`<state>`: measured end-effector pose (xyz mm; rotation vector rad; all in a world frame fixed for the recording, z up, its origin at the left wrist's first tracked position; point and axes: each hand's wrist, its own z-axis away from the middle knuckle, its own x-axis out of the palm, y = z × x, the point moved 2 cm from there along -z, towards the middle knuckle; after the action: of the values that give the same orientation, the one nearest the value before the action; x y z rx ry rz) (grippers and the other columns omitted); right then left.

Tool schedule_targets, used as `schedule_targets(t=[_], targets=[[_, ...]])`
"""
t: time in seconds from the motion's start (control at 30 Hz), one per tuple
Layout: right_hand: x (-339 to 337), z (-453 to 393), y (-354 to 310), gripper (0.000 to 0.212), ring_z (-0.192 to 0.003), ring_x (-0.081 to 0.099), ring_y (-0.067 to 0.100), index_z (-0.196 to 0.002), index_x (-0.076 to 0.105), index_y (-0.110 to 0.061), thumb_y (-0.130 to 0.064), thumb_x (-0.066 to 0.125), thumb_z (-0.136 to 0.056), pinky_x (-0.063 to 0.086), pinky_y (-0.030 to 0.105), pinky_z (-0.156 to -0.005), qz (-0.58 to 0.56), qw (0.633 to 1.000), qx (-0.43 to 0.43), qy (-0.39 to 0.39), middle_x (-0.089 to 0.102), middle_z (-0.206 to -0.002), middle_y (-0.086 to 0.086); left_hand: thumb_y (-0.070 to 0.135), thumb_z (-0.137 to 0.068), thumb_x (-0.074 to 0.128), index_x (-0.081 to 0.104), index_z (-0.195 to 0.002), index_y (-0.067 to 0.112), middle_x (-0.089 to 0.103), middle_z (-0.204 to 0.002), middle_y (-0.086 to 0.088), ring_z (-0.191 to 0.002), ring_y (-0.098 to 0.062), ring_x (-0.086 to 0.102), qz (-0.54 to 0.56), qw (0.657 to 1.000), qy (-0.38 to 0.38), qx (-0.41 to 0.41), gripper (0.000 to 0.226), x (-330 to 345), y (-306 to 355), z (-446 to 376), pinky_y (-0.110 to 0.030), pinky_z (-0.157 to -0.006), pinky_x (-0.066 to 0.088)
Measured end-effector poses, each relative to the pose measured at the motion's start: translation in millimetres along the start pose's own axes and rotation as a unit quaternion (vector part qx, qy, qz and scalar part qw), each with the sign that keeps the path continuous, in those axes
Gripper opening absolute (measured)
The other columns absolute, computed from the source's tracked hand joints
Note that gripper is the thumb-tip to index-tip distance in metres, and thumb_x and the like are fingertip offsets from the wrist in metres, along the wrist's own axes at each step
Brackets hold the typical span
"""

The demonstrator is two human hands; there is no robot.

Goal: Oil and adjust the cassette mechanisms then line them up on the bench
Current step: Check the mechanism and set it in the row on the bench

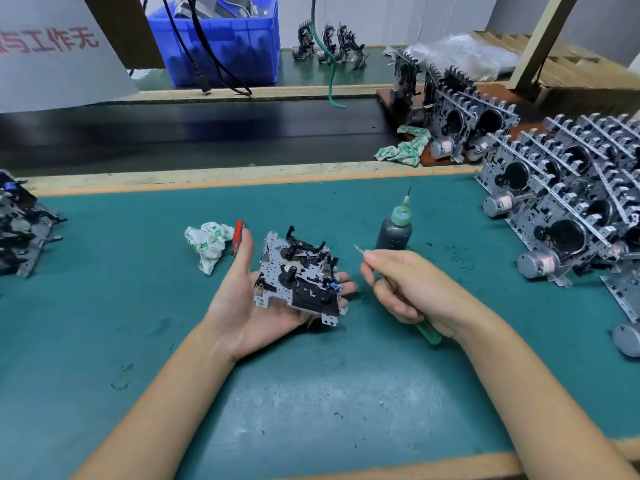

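Green matting covers the surface (311, 393) in front of me, with a black conveyor belt (190, 133) running across behind it and a blue crate (221, 46) beyond that.

My left hand (242, 306) lies palm up over the middle of the surface, fingers nearly straight, thumb raised. One cassette mechanism (299, 275) rests flat on that palm and fingers, its black parts facing up; the fingers support it from below rather than curl round it.

My right hand (412, 289) is just right of the mechanism and apart from it. Its fingers are curled round a thin tool (427, 332) with a green handle; the metal tip (358, 250) juts out past the thumb and forefinger and points toward the mechanism without touching it.

An oil bottle (394, 230), dark with a green nozzle, stands upright on the surface just behind the right hand. A crumpled white cloth (209, 244) lies left of the left hand, with a red-handled screwdriver (238, 233) between the cloth and the thumb.

Rows of mechanisms (561, 199) with silver motors stand stacked along the right side. Another group of mechanisms (20, 223) lies at the left edge. A second cloth (405, 147) lies near the belt.
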<state>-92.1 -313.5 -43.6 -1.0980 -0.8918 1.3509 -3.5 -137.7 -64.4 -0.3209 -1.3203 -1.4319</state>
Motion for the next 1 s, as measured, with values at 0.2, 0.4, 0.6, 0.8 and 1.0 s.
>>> schedule_targets(t=[0.2, 0.4, 0.6, 0.8, 1.0], targets=[[-7, 3, 2, 0.037, -0.039, 0.048, 0.012, -0.065, 0.055, -0.022, -0.033, 0.042, -0.098, 0.039, 0.023, -0.045, 0.249, 0.958, -0.061, 0.127, 0.054, -0.044, -0.002, 0.084, -0.080, 0.033, 0.050, -0.128, -0.010, 0.043, -0.136, -0.037, -0.124, -0.051, 0.045, 0.023, 0.999, -0.039, -0.013, 0.107, 3, 1, 0, -0.056, -0.104, 0.033], [-6, 16, -6, 0.033, -0.090, 0.063, 0.018, -0.117, 0.061, -0.032, -0.044, 0.060, -0.086, 0.045, 0.032, -0.068, 0.553, 0.787, -0.188, 0.199, 0.069, -0.092, -0.012, 0.081, -0.069, 0.051, 0.057, -0.130, 0.006, 0.048, -0.137, -0.027, -0.121, -0.050, 0.049, -0.101, 0.987, -0.099, -0.082, 0.097, 4, 0, 6, -0.060, -0.099, 0.042], [2, 33, 2, 0.059, -0.096, 0.062, 0.022, -0.119, 0.063, -0.011, -0.047, 0.074, -0.074, 0.049, 0.031, -0.082, 0.614, 0.722, -0.301, 0.105, 0.068, -0.099, -0.001, 0.076, -0.055, 0.070, 0.062, -0.126, 0.009, 0.056, -0.132, -0.022, -0.117, -0.041, 0.056, -0.200, 0.969, -0.054, -0.133, 0.097, 1, 2, 9, -0.051, -0.098, 0.046], [5, 50, 8, 0.049, -0.079, 0.060, 0.021, -0.081, 0.062, -0.013, -0.061, 0.063, -0.071, 0.039, 0.027, -0.078, 0.589, 0.719, -0.326, 0.174, 0.061, -0.081, -0.002, 0.088, -0.058, 0.048, 0.067, -0.115, 0.000, 0.062, -0.123, -0.021, -0.117, -0.034, 0.059, -0.160, 0.977, -0.051, -0.135, 0.107, -4, 7, 9, -0.044, -0.098, 0.048], [3, 58, 22, 0.052, -0.074, 0.055, 0.021, -0.076, 0.057, -0.013, -0.064, 0.051, -0.076, 0.036, 0.026, -0.077, 0.577, 0.739, -0.282, 0.204, 0.056, -0.076, -0.002, 0.083, -0.067, 0.038, 0.068, -0.101, 0.011, 0.074, -0.089, -0.007, -0.076, -0.026, 0.071, -0.500, 0.847, 0.166, 0.071, 0.084, 10, 8, 22, -0.038, -0.070, 0.056]])
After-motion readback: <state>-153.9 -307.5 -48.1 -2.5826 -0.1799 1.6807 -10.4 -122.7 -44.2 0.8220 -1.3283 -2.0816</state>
